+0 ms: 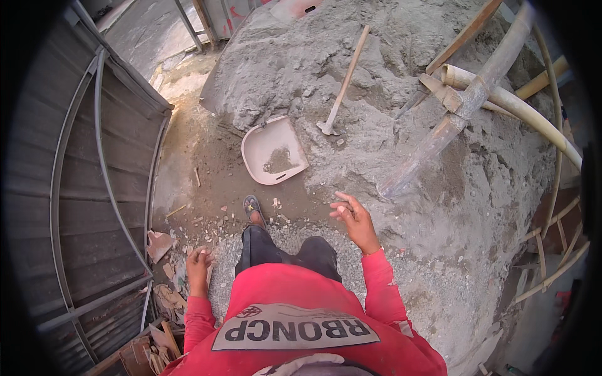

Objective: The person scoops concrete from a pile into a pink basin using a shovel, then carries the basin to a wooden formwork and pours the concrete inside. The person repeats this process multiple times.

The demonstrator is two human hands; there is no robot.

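Sandy ground (216,156) bears a pink pan (269,138), inside partly hidden by sand (280,161)

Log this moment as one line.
left hand: nothing visible held | right hand: open, empty | pan: untouched, grey material inside | long-handled tool: lying on heap

A single fisheye view looks steeply down and forward from the person's head, upright, with the far ground toward its top. Nearest the lens, the red cloth shirt (282,285) fills the lower middle; farther off lie the shallow, pale pink, rounded pan (260,150) and, beyond, the broad grey sandy heap (276,81). At left, the dark grey sheet-metal wall (88,238) bows toward the lens's black rim.
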